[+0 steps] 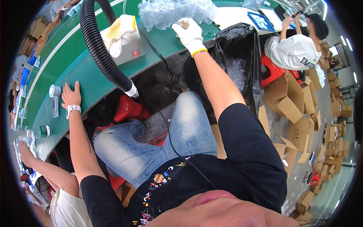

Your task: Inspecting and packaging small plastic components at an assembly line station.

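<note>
Head view, only one we have: right hand (189, 34), in a white glove with a yellow cuff, is out over the far part of the green table (90, 70), thumb and fingers closed on a small brownish item (183, 24). We see that item at the fingertips, just in front of the clear plastic pile (166, 15); the glove hides part of it, so we can't call its long axis or which end points where. The pile's long axis runs left to right, roughly along the table. Left hand (72, 96) is bare, palm down, fingers spread and pointing away from the body, well apart from the right. Just left of it we get a tape roll (55, 90) and a narrow strip (55, 107), long axis near-far. Edges: the table's near edge curves from lower left up to the right forearm. Room: green surface shows between the left hand and the pale box (130, 49), which has a yellow-white glove (120, 32) on top; a narrower stretch, crossed by a cable (155, 48), lies between box and right hand. Black hose (99, 53) arches down past the box, beyond the near edge. Right of the right hand, we note a black bag (242, 38) against the edge.
</note>
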### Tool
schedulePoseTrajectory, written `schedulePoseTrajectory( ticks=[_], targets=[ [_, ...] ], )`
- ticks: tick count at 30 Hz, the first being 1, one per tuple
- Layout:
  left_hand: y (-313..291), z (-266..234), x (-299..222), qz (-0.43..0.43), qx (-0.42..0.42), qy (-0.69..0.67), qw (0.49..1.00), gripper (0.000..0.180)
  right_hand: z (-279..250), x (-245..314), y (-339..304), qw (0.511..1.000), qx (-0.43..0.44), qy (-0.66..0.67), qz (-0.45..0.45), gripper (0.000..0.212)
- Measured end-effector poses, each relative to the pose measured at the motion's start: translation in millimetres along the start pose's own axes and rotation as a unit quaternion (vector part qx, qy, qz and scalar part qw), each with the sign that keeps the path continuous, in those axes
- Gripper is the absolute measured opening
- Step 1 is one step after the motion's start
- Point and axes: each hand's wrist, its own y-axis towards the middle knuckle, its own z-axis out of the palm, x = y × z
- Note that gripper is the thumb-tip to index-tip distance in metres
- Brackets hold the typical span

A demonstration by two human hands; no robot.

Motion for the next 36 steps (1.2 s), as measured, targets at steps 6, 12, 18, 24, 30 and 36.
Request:
schedulePoseTrajectory(
  ticks=[6, 12, 18, 24, 30, 36],
  targets=[
    [-14, -21, -12, 0.012, 0.012, 0.014, 1.0, 0.079, 1, -10, 6, 0.995, 0.035, -0.093, -0.019, 0.046],
    [-17, -30, 20, 0.026, 0.043, -0.175, 0.983, 0.06, 7, -20, 12, 0.985, 0.049, 0.134, 0.099, 0.041],
    [17, -34, 76, -0.01, -0.275, -0.029, 0.961, 0.052, 4, -21, 12, 0.987, 0.067, 0.135, 0.063, 0.037],
    [32, -58, 95, -0.119, 0.017, -0.072, 0.99, 0.055, 11, 0, 7, 0.993, 0.005, 0.1, 0.054, 0.042],
    [-122, -72, 39, 0.014, -0.002, -0.606, 0.795, 0.032, 9, 57, -112, 0.97, -0.031, 0.231, -0.075, 0.05],
    [-303, -85, 15, -0.029, 0.282, -0.748, 0.599, 0.031, 16, 82, -292, 0.903, 0.335, 0.146, 0.226, 0.059]
  ],
)
